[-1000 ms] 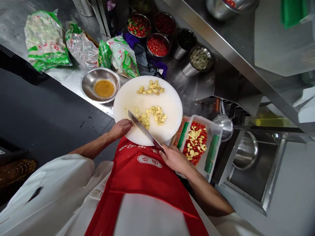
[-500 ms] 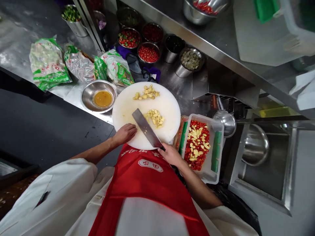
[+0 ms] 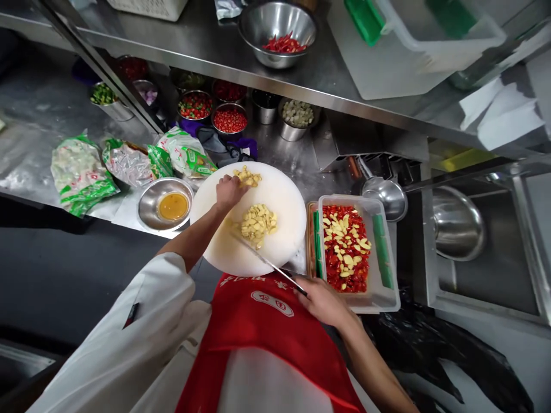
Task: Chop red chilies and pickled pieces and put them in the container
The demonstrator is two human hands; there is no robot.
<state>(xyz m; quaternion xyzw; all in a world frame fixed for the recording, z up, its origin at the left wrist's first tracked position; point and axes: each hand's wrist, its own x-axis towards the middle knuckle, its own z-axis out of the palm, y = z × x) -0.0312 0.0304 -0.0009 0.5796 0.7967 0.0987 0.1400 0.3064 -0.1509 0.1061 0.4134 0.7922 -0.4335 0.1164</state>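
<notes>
round white cutting board [image 3: 288,229] square in front of the body. clear tub [image 3: 379,298] of red chilli and pale slices just beside it, to the right. knife [image 3: 267,261] seen near edge-on, slanting from near right toward far left, tip over board. hands well apart: right hand [image 3: 322,299] clamped on handle by near rim; left hand [image 3: 230,190] at board's far side, fingers bent against ginger pieces [image 3: 253,179]; cannot tell if closed on any. sliced ginger [image 3: 259,222] between blade and ginger pieces. long axis of that far row roughly crosswise; left nearer by far.
</notes>
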